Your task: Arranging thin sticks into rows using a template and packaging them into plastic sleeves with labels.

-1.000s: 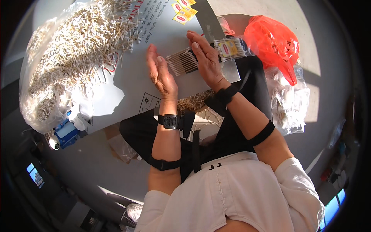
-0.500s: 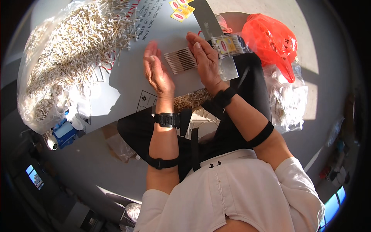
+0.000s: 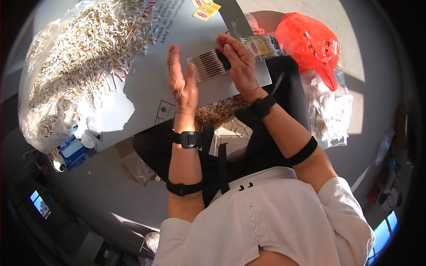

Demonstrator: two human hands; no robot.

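A row of cotton swabs (image 3: 206, 65) lies side by side on the grey tabletop between my two hands. My left hand (image 3: 183, 86) is to the left of the row, fingers straight up and thumb apart, with nothing in it. At the row's right end stands my right hand (image 3: 240, 64), fingers stretched out and palm turned toward the swabs; I cannot tell whether it touches them. Just beyond that hand is a clear pack of swabs (image 3: 266, 48) with a yellow label, partly hidden by my fingers.
A large clear bag spilling loose swabs (image 3: 84, 57) covers the table's left side. Yellow cards (image 3: 206, 9) lie at the far edge. To the right are a red plastic bag (image 3: 308, 42) and a clear bag of white items (image 3: 330, 111). More swabs (image 3: 222, 110) sit below the table's near edge.
My left hand has moved slightly right and its thumb has spread from the fingers. My right hand has shifted a little right, uncovering more of the swabs' right ends.
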